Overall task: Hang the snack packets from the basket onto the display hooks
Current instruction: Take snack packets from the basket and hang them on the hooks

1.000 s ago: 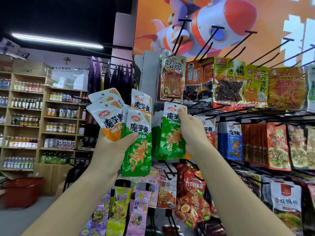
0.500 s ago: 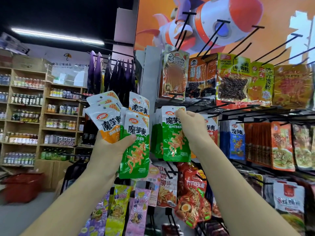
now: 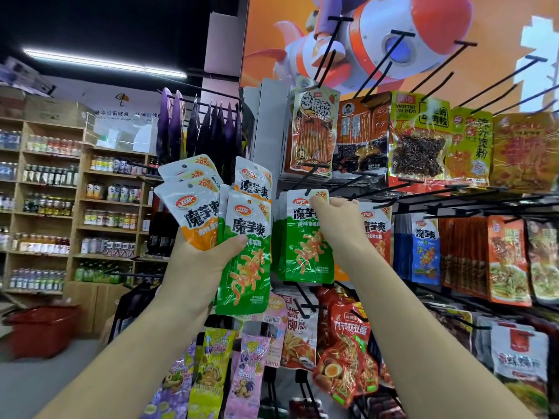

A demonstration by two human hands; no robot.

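My left hand grips a fanned bunch of snack packets, green ones in front and orange ones behind. My right hand pinches the top of one green packet at the tip of a black display hook. The packet's top hole sits at the hook tip, in front of more green packets hanging on the same hook. The red basket stands on the floor at the far left.
The display rack carries rows of black hooks with orange, blue and red snack packs. Bare hooks jut out above. More packs hang below my hands. Wooden shelves with bottles stand at the left.
My right hand has raised the green packet up to the hook tip. My left hand has lifted its bunch slightly.
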